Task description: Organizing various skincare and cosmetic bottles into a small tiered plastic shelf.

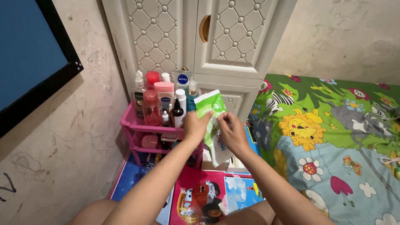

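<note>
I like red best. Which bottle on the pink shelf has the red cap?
The back bottle with the round red cap, standing behind the clear pinkish-red bottle. The neighbours wear white caps, and the small dark bottle a black one.

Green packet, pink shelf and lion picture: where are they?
green packet [209, 105], head view, its green top part.
pink shelf [127, 121], head view, its top rim.
lion picture [302, 129], head view, the lion's mane.

The left hand [196, 125] hides part of the green-and-white packet [210, 106].
</note>
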